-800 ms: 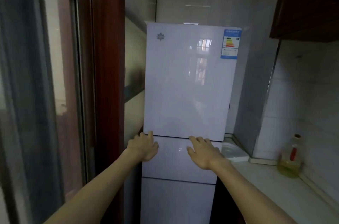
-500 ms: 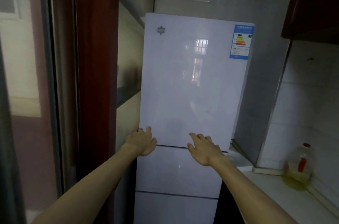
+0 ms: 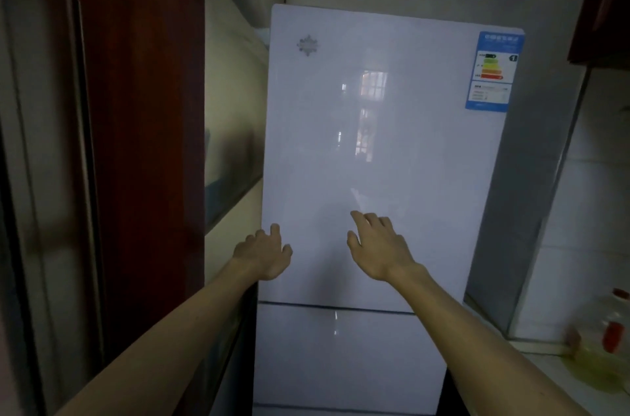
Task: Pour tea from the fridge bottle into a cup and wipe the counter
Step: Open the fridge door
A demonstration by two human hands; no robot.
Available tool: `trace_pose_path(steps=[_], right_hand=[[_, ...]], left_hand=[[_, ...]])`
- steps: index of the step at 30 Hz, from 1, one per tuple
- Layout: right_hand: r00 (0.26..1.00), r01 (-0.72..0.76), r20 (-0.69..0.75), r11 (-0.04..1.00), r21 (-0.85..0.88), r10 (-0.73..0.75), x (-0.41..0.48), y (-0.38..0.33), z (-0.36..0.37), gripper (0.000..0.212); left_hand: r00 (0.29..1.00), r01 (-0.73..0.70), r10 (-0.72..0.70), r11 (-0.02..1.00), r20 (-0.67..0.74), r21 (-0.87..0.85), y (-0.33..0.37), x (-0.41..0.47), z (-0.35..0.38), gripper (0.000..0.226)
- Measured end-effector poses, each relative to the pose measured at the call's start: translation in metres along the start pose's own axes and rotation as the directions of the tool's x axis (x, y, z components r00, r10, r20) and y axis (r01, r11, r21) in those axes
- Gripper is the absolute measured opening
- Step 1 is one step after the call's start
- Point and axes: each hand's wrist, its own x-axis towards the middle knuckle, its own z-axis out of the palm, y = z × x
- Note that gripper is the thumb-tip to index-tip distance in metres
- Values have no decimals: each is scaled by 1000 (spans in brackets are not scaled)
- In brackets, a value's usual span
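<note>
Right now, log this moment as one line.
stage: pre-opening | fridge upper door: closed | left hand: at door's left edge, grip unclear | right hand: fingers spread, at door front | tea bottle: not in view

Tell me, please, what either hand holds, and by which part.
Nothing is clearly held. The left hand is at the left edge of the upper fridge door; whether its fingers hook it cannot be told. The right hand is open.
</note>
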Motion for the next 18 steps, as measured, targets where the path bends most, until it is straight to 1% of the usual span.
trace_pose_path(steps=[2,5,8,10,13,15,16,18], right_hand=[[996,31,-80,1000,3,-31,19,-4,0,50],[972,91,-218,996,-1,-89,52,-13,-2,53],[938,143,-318,990,4,-134,88,-24,-8,56],[912,180,-377,984,15,-161,112,-30,-11,58],[855,244,-475,970,10,-210,149,-38,-13,59],[818,279,-523,960,-5,-240,170,-43,-12,60],[805,291,-537,957,-15,-253,182,-45,-11,60],[782,307,-558,951,-41,-277,202,-49,-9,62]], left_hand=[[1000,27,-27,994,-6,-105,-3,14,6,67],[995,79,-94,963,-47,-258,-7,33,17,67],[973,168,-220,882,-70,-439,-7,50,24,68],[952,193,-292,807,-92,-558,-4,63,27,68],[938,125,-321,665,-131,-736,-4,89,29,71],[936,77,-318,601,-149,-796,-6,104,29,74],[936,54,-313,578,-160,-814,-5,107,27,70],[931,2,-308,539,-195,-842,-3,112,23,54]])
